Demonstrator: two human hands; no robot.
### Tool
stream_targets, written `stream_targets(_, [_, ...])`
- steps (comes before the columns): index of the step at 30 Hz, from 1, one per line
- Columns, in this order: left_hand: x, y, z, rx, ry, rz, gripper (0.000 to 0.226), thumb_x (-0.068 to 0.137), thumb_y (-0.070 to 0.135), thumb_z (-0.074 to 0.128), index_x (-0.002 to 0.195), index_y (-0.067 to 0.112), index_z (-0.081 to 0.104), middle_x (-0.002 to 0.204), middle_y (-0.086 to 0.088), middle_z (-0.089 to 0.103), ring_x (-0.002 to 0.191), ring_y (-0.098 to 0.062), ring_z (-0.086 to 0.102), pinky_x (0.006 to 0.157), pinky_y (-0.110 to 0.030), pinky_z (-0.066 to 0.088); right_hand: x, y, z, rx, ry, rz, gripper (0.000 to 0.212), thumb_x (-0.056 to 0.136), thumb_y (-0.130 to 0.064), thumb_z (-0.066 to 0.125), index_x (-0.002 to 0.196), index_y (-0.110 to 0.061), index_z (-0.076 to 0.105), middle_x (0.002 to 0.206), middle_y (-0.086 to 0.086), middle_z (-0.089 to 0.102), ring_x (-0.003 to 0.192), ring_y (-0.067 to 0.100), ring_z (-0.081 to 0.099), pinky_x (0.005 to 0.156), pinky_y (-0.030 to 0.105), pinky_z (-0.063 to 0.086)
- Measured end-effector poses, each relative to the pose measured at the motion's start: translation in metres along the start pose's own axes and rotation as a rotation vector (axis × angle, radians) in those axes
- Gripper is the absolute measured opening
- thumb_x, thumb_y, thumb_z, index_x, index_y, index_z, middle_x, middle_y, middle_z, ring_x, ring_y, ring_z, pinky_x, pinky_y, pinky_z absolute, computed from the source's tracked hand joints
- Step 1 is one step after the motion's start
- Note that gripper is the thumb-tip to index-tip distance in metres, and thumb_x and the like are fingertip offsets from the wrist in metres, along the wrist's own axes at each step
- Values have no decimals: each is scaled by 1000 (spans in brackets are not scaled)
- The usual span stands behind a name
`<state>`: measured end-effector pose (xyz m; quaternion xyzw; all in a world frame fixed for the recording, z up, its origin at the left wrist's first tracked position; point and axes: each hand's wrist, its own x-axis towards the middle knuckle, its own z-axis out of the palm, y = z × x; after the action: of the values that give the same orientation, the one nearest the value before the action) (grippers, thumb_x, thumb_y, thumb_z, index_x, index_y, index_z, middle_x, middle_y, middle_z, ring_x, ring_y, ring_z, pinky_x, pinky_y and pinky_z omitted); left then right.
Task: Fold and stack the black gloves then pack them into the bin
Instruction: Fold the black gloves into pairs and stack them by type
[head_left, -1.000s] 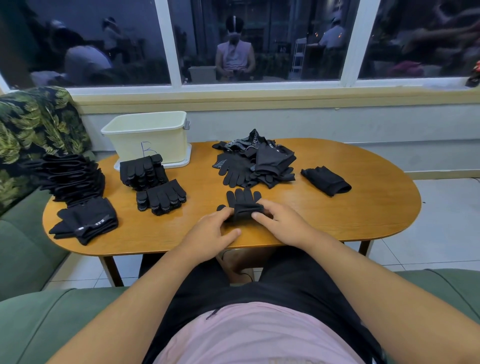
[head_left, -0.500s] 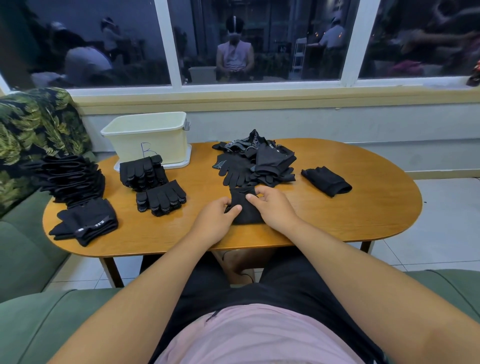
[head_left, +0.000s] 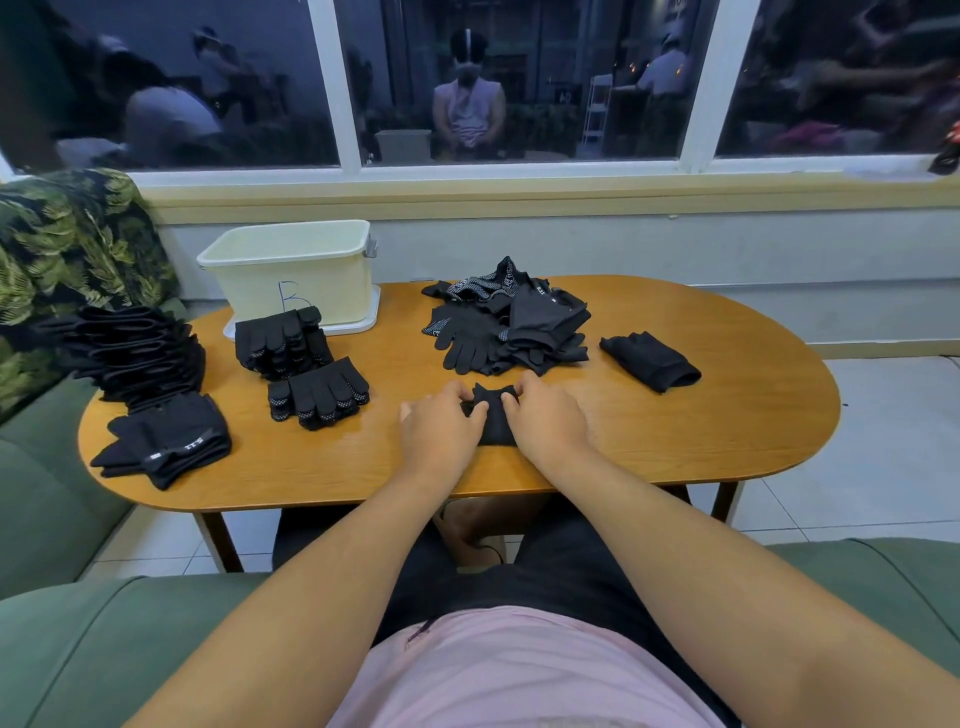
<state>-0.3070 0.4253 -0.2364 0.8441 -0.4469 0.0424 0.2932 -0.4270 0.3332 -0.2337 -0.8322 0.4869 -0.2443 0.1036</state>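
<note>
A folded black glove (head_left: 494, 422) lies on the wooden table (head_left: 727, 415) near its front edge. My left hand (head_left: 439, 423) grips its left side and my right hand (head_left: 545, 418) grips its right side, fingertips curled over the far edge. A loose heap of black gloves (head_left: 511, 325) lies just beyond. Folded glove stacks (head_left: 283, 340), (head_left: 319, 392) sit to the left, in front of the cream bin (head_left: 291, 270). One folded glove (head_left: 649, 361) lies to the right.
More black stacks sit at the table's left end (head_left: 166, 439) and on the sofa arm (head_left: 130, 351). A leaf-print cushion (head_left: 67, 244) is at far left. Green sofa seats surround me, and a window wall lies behind the table.
The glove lay with its fingers showing; both hands moved forward and folded it over into a compact bundle, and now hold its far edge.
</note>
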Motion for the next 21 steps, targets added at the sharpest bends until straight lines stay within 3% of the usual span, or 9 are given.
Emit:
stream_targets(3, [-2, -2, 3, 85, 43, 90, 28, 102, 47, 60, 128, 35, 58, 105, 10, 69, 107, -18, 60, 98, -40, 37, -3, -2, -2, -40, 13, 21, 32, 107, -45, 56, 128, -22, 50, 102, 3, 70, 91, 29, 70, 67, 37, 54])
stream_targets(5, [-3, -3, 4, 150, 59, 189, 34, 103, 35, 60, 136, 39, 56, 122, 7, 64, 117, -19, 54, 99, -40, 40, -3, 1, -2, -30, 69, -68, 30, 105, -37, 62, 128, -23, 49, 114, 0, 63, 99, 24, 65, 71, 37, 55])
stream_targets(8, [0, -10, 2, 285, 0, 300, 45, 102, 21, 56, 139, 46, 61, 147, 5, 55, 142, -22, 41, 113, -46, 37, 4, 10, 0, -76, 68, -349, 19, 102, -12, 62, 117, -23, 64, 119, -1, 58, 110, 24, 54, 86, 40, 52])
stream_targets(11, [4, -19, -3, 330, -129, 245, 50, 106, 24, 48, 148, 50, 54, 162, 8, 45, 156, -24, 25, 124, -56, 24, 12, 15, 2, -71, -107, -435, 38, 100, 0, 55, 123, -22, 75, 125, 0, 67, 119, 25, 55, 99, 40, 47])
stream_targets(15, [0, -27, -4, 258, -145, 186, 48, 108, 26, 43, 151, 46, 54, 158, 12, 50, 154, -21, 29, 125, -51, 23, 5, 24, 1, 55, -147, -382, 44, 102, -4, 50, 135, -21, 73, 136, 1, 70, 126, 24, 60, 108, 39, 49])
stream_targets(18, [-4, -29, -5, 188, -69, 180, 46, 107, 20, 44, 147, 38, 58, 151, 10, 55, 146, -19, 39, 118, -43, 30, -4, 30, -2, 95, -179, -389, 42, 107, -12, 49, 144, -21, 68, 150, -2, 64, 138, 18, 56, 119, 32, 41])
stream_targets(21, [-11, -28, -12, 59, 8, 282, 36, 106, 19, 49, 137, 31, 61, 139, 10, 59, 134, -17, 45, 109, -39, 37, -8, 31, -5, 122, -188, -392, 37, 109, -17, 48, 141, -24, 66, 143, -4, 67, 131, 16, 60, 112, 35, 48])
